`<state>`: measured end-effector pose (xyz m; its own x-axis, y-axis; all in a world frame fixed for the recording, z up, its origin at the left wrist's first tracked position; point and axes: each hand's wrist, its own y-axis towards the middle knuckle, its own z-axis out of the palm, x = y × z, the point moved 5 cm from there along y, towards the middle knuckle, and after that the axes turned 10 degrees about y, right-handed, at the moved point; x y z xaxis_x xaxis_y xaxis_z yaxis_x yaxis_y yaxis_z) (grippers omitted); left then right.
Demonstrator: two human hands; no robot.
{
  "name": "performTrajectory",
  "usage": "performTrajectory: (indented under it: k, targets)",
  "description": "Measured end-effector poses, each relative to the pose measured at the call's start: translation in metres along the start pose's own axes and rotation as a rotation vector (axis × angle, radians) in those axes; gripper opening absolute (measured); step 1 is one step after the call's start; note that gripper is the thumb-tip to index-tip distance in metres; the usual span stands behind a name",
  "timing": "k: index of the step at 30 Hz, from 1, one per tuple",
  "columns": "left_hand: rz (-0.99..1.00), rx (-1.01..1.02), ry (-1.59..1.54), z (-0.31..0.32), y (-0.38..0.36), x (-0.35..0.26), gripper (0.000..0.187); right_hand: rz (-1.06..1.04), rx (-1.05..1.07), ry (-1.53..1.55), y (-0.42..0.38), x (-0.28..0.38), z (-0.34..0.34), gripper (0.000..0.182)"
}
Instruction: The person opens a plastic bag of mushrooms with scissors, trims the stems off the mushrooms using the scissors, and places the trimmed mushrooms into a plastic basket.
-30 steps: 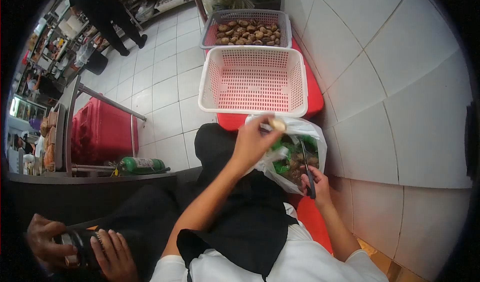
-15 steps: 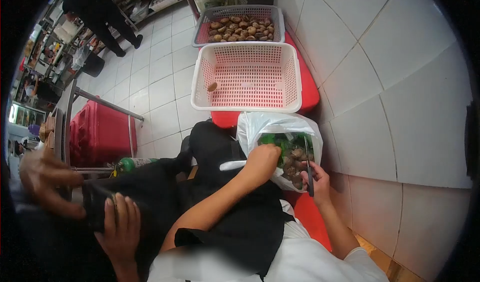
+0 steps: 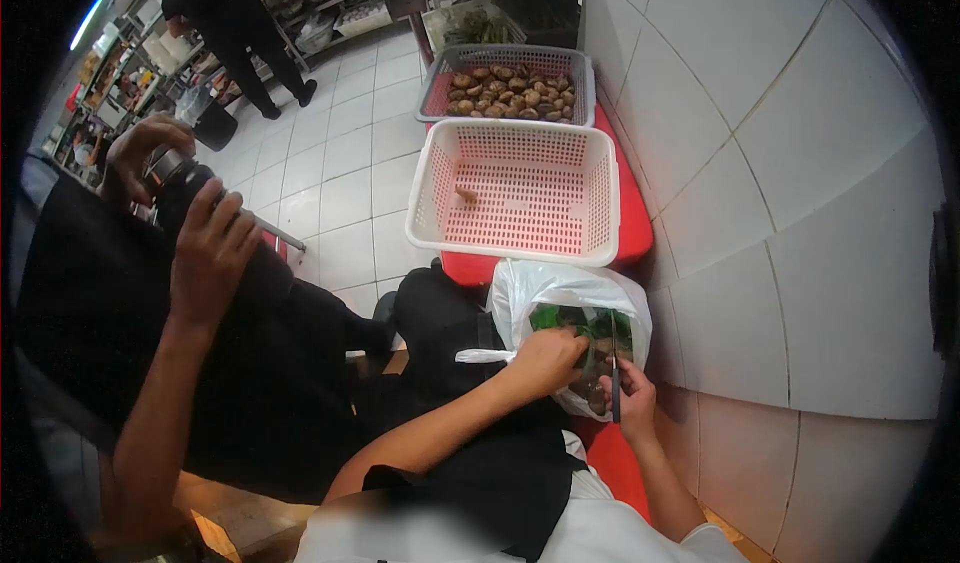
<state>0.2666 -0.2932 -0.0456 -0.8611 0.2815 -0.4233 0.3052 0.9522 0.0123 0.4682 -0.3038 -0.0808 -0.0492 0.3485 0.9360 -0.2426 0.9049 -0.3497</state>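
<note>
A white plastic bag [image 3: 515, 285] hangs open in front of me, with brown roundish pieces [image 3: 585, 388] and something green inside. My left hand [image 3: 555, 359] reaches over its mouth, fingers curled together on something hidden. At the bag's right side, my right hand [image 3: 634, 399] is closed round the black handle of a knife [image 3: 616, 395], its blade pointing away from me over the bag. Beyond the bag, a white perforated basket [image 3: 430, 188] holds one small brownish piece [image 3: 466, 196].
A grey basket [image 3: 435, 91] of brown round items stands behind the white one, above a red surface [image 3: 640, 221]. Tiled wall [image 3: 715, 263] runs along the right. At left, a nearby person's hands [image 3: 212, 248] hold a dark object. Another person [image 3: 235, 23] stands farther back.
The view has shifted, so the baskets and bag appear lower. The nearby person's hands have moved up, now round a dark object. My hands remain at the bag.
</note>
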Motion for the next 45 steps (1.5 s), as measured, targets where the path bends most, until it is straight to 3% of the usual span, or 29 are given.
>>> performTrajectory:
  k: [2,5,8,10,13,15,17,20,29,32,38,45]
  targets:
    - [0.021,-0.030,0.014,-0.004,-0.002,-0.001,0.038,-0.024,0.003,-0.012,0.002,-0.002,-0.001,0.038]
    - [-0.039,-0.136,-0.010,-0.014,-0.004,0.005,0.024,-0.009,0.018,0.003,0.003,-0.001,0.001,0.039]
    - [-0.107,-0.211,-0.061,-0.026,-0.006,0.017,0.026,0.039,0.018,0.008,0.002,0.004,0.001,0.041]
    - [-0.266,-0.240,-0.257,-0.033,-0.010,0.028,0.029,0.018,0.013,-0.009,0.002,0.005,0.001,0.043]
    - [-0.450,-0.257,-0.635,-0.036,-0.013,0.042,0.031,-0.354,0.034,-0.312,-0.003,0.020,0.007,0.047]
    - [-0.564,-0.230,-0.967,-0.019,-0.013,0.051,0.031,-0.455,0.064,-0.512,-0.010,0.034,0.014,0.050]
    - [-0.546,-0.269,-1.129,-0.012,-0.011,0.054,0.031,-0.610,0.080,-0.635,-0.016,0.054,0.030,0.050]
    - [-0.579,-0.223,-1.299,-0.003,-0.010,0.052,0.032,-0.609,0.091,-0.768,-0.019,0.066,0.041,0.051]
    - [-0.584,-0.188,-1.316,0.000,-0.016,0.054,0.036,-0.579,0.069,-0.855,-0.023,0.069,0.040,0.051]
    - [-0.552,-0.203,-1.219,-0.012,-0.018,0.048,0.034,-0.585,0.056,-0.908,-0.025,0.070,0.042,0.052]
    - [-0.421,-0.216,-0.716,-0.030,-0.023,0.039,0.034,-0.524,0.102,-1.085,-0.030,0.076,0.044,0.054]
    - [-0.386,-0.189,-0.746,-0.013,-0.026,0.049,0.034,-0.514,0.144,-1.081,-0.032,0.079,0.044,0.055]
